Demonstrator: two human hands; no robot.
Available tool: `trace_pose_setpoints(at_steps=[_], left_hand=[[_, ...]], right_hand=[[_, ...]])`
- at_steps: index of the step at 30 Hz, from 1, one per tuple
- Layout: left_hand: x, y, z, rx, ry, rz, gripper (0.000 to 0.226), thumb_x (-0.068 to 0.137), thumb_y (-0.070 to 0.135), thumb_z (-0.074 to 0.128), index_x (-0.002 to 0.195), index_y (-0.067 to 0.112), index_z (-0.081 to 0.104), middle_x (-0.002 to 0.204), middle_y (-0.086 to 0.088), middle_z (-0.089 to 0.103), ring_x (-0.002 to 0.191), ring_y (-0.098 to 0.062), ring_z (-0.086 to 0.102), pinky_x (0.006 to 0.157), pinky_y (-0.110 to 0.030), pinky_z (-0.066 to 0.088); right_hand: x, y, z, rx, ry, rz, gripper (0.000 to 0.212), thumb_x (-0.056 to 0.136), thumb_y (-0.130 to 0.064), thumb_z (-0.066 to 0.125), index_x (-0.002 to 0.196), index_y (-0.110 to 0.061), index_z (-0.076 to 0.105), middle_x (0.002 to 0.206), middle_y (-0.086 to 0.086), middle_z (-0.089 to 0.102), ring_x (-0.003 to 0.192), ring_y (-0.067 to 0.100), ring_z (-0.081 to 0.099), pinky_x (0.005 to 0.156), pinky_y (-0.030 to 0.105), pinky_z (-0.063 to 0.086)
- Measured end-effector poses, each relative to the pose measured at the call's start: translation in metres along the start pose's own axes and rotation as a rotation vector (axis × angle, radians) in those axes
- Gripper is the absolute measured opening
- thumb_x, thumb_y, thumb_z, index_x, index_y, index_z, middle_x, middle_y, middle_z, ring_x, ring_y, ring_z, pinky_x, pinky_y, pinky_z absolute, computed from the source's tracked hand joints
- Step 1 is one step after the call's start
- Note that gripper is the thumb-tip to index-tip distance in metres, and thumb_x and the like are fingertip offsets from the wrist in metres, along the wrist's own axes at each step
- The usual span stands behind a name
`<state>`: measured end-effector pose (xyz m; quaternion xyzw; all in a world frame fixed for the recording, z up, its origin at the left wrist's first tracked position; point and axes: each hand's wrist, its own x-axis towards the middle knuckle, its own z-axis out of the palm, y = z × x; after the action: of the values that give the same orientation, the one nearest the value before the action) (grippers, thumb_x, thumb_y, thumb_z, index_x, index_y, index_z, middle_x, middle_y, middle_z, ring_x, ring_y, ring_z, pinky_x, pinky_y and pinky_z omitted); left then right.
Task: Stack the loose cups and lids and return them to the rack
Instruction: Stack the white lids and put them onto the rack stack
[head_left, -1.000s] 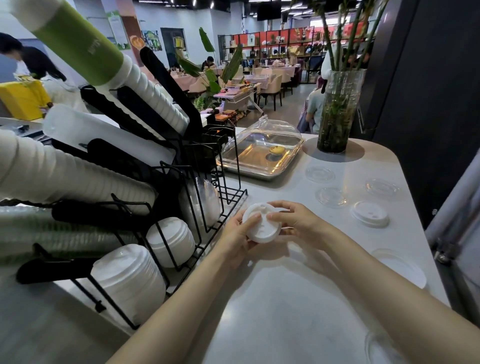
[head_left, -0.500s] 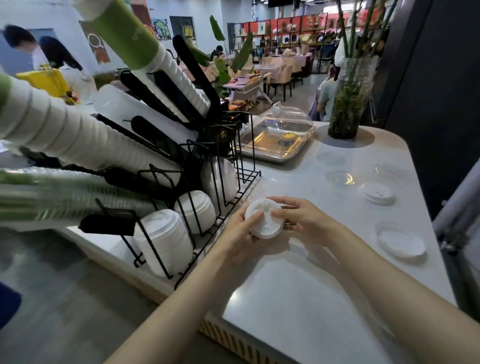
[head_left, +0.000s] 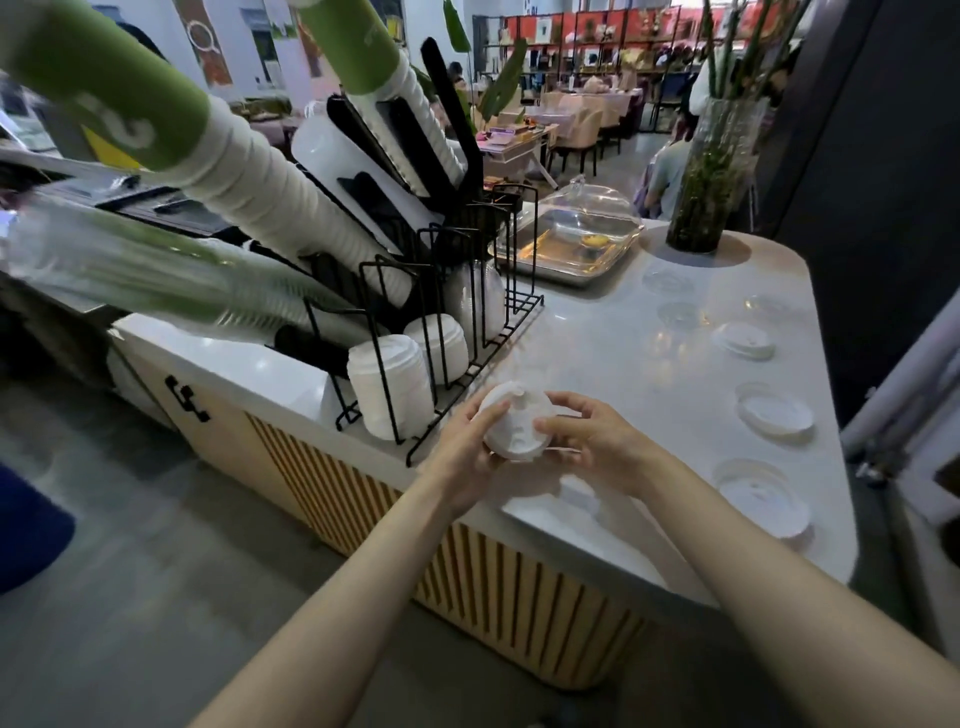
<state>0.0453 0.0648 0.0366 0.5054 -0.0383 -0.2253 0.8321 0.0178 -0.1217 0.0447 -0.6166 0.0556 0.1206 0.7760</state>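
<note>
Both hands hold a small stack of white lids (head_left: 514, 422) just above the counter's front-left corner. My left hand (head_left: 465, 441) grips its left edge and my right hand (head_left: 587, 441) pinches its right edge. To their left stands the black wire rack (head_left: 467, 332), with rows of white lids (head_left: 387, 384) in its front slots and long sleeves of white cups (head_left: 270, 192) and clear cups (head_left: 156, 275) leaning above. Loose white lids (head_left: 774, 415) (head_left: 761, 496) (head_left: 743, 339) and clear lids (head_left: 678, 314) lie on the white counter (head_left: 623, 374) to the right.
A metal tray under a clear dome (head_left: 571, 234) sits behind the rack. A glass vase with green stems (head_left: 711, 171) stands at the far right corner. The counter's front edge drops to a slatted wooden panel (head_left: 519, 587). A dining area lies beyond.
The view has pulled back and left, bringing the counter's front panel and floor into sight. Both hands keep hold of the white lids, now tilted toward the rack's front slots.
</note>
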Motion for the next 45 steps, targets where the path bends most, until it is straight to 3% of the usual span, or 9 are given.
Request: trace_pose_setpoints(at_steps=[3, 8, 16, 19, 23, 28, 35, 41, 45], left_hand=[[-0.02, 0.002, -0.007, -0.017, 0.044, 0.019, 0.041, 0.096, 0.022, 0.067, 0.137, 0.014, 0.064, 0.131, -0.013, 0.067, 0.11, -0.027, 0.069, 0.076, -0.03, 0.061], [-0.046, 0.013, -0.024, 0.024, 0.135, 0.083, 0.034, 0.102, 0.03, 0.06, 0.133, 0.015, 0.063, 0.126, -0.012, 0.073, 0.117, -0.025, 0.07, 0.095, -0.037, 0.059], [-0.064, 0.042, -0.063, 0.161, 0.407, 0.337, 0.024, 0.109, 0.025, 0.049, 0.129, 0.02, 0.061, 0.113, -0.005, 0.071, 0.1, -0.017, 0.069, 0.084, -0.032, 0.058], [-0.062, 0.051, -0.073, 0.294, 0.485, 0.414, 0.027, 0.108, 0.025, 0.051, 0.134, 0.02, 0.056, 0.126, -0.002, 0.063, 0.114, -0.017, 0.063, 0.098, -0.039, 0.055], [-0.059, 0.058, -0.081, 0.57, 0.502, 0.536, 0.041, 0.106, 0.033, 0.055, 0.145, 0.023, 0.05, 0.13, 0.016, 0.053, 0.126, -0.007, 0.052, 0.099, -0.019, 0.045], [-0.049, 0.064, -0.085, 0.721, 0.565, 0.566, 0.05, 0.106, 0.038, 0.052, 0.152, 0.02, 0.042, 0.152, 0.0, 0.041, 0.14, -0.012, 0.041, 0.121, -0.038, 0.037], [-0.038, 0.063, -0.082, 0.735, 0.701, 0.558, 0.061, 0.097, 0.049, 0.062, 0.146, 0.014, 0.05, 0.143, -0.005, 0.051, 0.133, -0.022, 0.051, 0.114, -0.046, 0.046], [-0.03, 0.062, -0.089, 0.736, 0.691, 0.51, 0.079, 0.084, 0.069, 0.06, 0.147, 0.022, 0.052, 0.142, -0.002, 0.049, 0.135, -0.023, 0.05, 0.112, -0.045, 0.047], [-0.023, 0.061, -0.093, 0.754, 0.704, 0.517, 0.074, 0.087, 0.064, 0.065, 0.15, 0.029, 0.05, 0.139, -0.003, 0.052, 0.129, -0.025, 0.054, 0.105, -0.049, 0.052]], right_hand=[[-0.012, 0.0, 0.012, -0.056, 0.034, -0.006, 0.043, 0.081, -0.012, 0.08, 0.122, -0.018, 0.067, 0.099, 0.008, 0.076, 0.091, 0.021, 0.071, 0.083, 0.036, 0.055], [-0.017, -0.016, 0.035, -0.075, 0.087, -0.072, 0.041, 0.082, -0.018, 0.081, 0.121, -0.023, 0.067, 0.102, 0.007, 0.075, 0.093, 0.022, 0.07, 0.079, 0.036, 0.051], [0.003, -0.06, 0.091, -0.019, 0.093, -0.204, 0.032, 0.085, -0.01, 0.076, 0.114, -0.021, 0.065, 0.104, 0.007, 0.068, 0.081, 0.02, 0.067, 0.071, 0.033, 0.053], [0.014, -0.073, 0.113, -0.014, 0.112, -0.213, 0.036, 0.085, -0.009, 0.076, 0.116, -0.02, 0.061, 0.102, 0.007, 0.069, 0.076, 0.018, 0.066, 0.069, 0.032, 0.053], [0.032, -0.083, 0.139, 0.009, 0.167, -0.19, 0.042, 0.085, -0.007, 0.076, 0.12, -0.015, 0.055, 0.105, 0.011, 0.068, 0.075, 0.018, 0.065, 0.066, 0.032, 0.052], [0.051, -0.086, 0.157, 0.006, 0.173, -0.164, 0.039, 0.083, -0.009, 0.079, 0.115, -0.011, 0.056, 0.104, 0.011, 0.068, 0.075, 0.018, 0.066, 0.061, 0.027, 0.052], [0.07, -0.082, 0.165, -0.075, 0.276, -0.067, 0.044, 0.077, -0.017, 0.085, 0.113, -0.01, 0.061, 0.095, 0.008, 0.069, 0.07, 0.015, 0.062, 0.056, 0.027, 0.041], [0.082, -0.081, 0.168, -0.033, 0.274, -0.044, 0.062, 0.077, -0.018, 0.086, 0.128, -0.002, 0.056, 0.1, 0.013, 0.067, 0.072, 0.019, 0.064, 0.061, 0.029, 0.053], [0.088, -0.082, 0.172, -0.086, 0.3, -0.014, 0.061, 0.078, -0.023, 0.085, 0.128, -0.004, 0.056, 0.09, 0.008, 0.066, 0.063, 0.013, 0.063, 0.054, 0.025, 0.049]])
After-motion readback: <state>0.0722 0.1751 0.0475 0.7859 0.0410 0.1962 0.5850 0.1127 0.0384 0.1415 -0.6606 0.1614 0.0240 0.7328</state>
